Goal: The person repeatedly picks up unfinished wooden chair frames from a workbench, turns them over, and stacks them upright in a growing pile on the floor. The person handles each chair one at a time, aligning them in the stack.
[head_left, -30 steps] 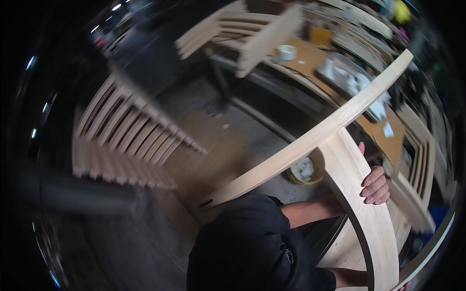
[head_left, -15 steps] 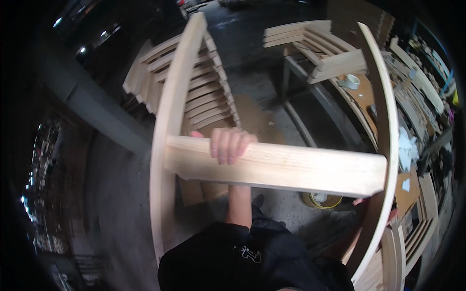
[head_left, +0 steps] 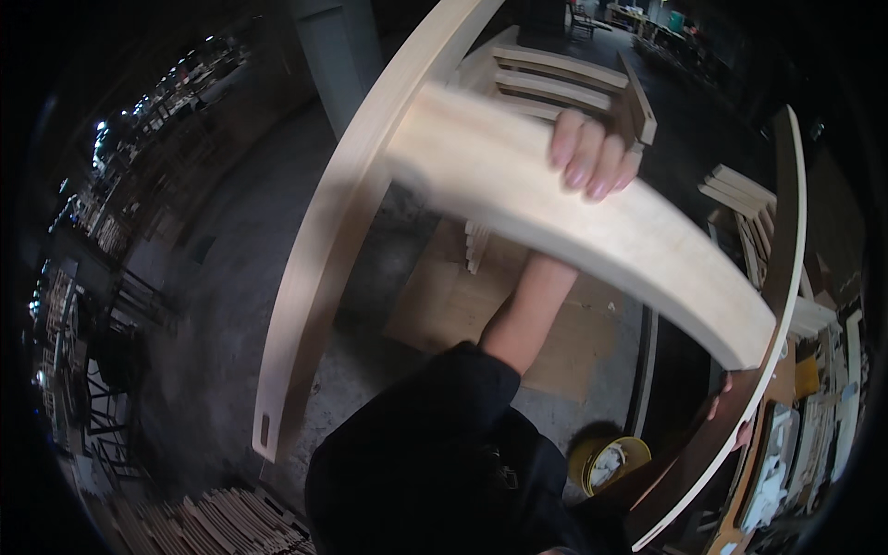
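- Up top, left hand (head_left: 592,157) curled over wide curved wooden slat (head_left: 592,222).
- Lower right, right hand (head_left: 735,421) gripping thin curved rail (head_left: 786,277), mostly hidden.
- Yellow tub (head_left: 606,458) below.

Dim, motion-blurred — heavy fisheye vignette

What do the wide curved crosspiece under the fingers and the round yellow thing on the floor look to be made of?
Wide curved crosspiece: pale bare wood, seemingly unfinished; faint grain, matte. Round yellow container: probably plastic, by its even glossy colour; too blurred to be sure.
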### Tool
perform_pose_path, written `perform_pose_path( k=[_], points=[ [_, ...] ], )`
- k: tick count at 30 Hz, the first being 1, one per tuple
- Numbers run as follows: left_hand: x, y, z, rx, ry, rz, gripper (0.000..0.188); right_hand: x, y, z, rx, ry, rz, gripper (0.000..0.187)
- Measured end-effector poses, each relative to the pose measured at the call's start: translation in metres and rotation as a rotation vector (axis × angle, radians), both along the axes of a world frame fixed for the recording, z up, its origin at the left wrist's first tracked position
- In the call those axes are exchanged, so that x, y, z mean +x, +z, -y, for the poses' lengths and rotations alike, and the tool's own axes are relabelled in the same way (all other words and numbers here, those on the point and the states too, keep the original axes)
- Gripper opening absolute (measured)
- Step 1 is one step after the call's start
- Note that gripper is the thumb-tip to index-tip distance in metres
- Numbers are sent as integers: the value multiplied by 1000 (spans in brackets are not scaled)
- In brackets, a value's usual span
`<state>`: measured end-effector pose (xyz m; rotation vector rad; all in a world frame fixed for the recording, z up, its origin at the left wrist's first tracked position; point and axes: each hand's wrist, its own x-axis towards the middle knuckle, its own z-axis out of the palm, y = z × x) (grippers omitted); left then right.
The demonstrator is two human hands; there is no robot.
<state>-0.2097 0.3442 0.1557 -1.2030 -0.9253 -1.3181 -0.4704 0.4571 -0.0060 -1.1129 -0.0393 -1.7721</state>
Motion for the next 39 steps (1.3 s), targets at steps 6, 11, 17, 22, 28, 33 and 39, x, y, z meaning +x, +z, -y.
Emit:
perform_pose_path(
  k=[6,11,17,22,28,33,39],
  points=[
    [17,76,39,522,431,40,49,-41,34,26,-57,350,144,74],
    [-34,73,-7,805,590,81,88,15,27,49,-52,-593,7,112],
    [11,98,20,1004,1069,246,59,83,10,1,141,-992,-1165,71],
    [55,120,-2,820,1363,545,59,12,118,-109,-484,-1360,-1325,83],
    [58,146,-53,208,1567,992,59,-62,246,-161,-681,-2346,-1149,87],
    [68,155,-86,-283,1799,1383,60,-89,164,-80,-130,-1327,-1363,114],
    [11,172,-65,-853,1977,1597,60,45,-123,0,265,-387,-343,46]
  ],
)
